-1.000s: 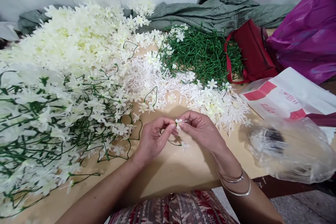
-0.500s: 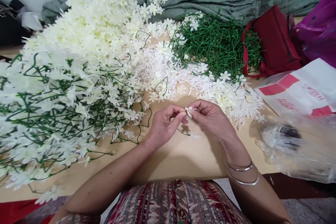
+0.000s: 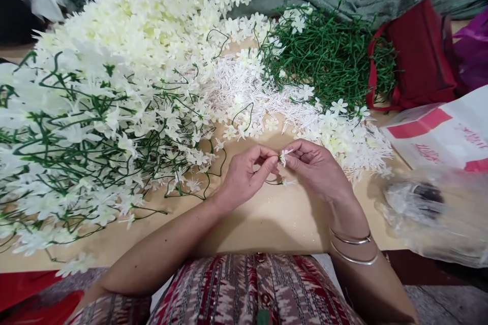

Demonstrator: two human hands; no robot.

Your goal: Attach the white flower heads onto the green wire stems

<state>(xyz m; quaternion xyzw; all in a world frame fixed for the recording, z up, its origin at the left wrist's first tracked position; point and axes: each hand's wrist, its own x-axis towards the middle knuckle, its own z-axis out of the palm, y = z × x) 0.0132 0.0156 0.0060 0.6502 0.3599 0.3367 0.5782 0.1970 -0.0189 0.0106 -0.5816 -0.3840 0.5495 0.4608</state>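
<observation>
My left hand (image 3: 244,175) and my right hand (image 3: 318,167) meet above the tan table (image 3: 267,218), fingertips pinched together. Between them sits a small white artificial flower (image 3: 284,155) on a thin green stem (image 3: 272,182) that curls down under my left fingers, with a second small bloom at its lower end. Both hands are closed on this piece. Two silver bangles (image 3: 351,246) ring my right wrist.
A big heap of finished white flower sprays (image 3: 95,111) fills the left. Loose white petals and stamens (image 3: 251,96) lie behind my hands, green stems (image 3: 328,56) beyond. A red bag (image 3: 415,56), a white-red plastic bag (image 3: 442,137) and a clear plastic bag (image 3: 434,213) sit right.
The view has tilted down and shifted, so everything sits higher and more rightward in the picture. My hands stay pinched on the same flower and stem, with only small finger movement.
</observation>
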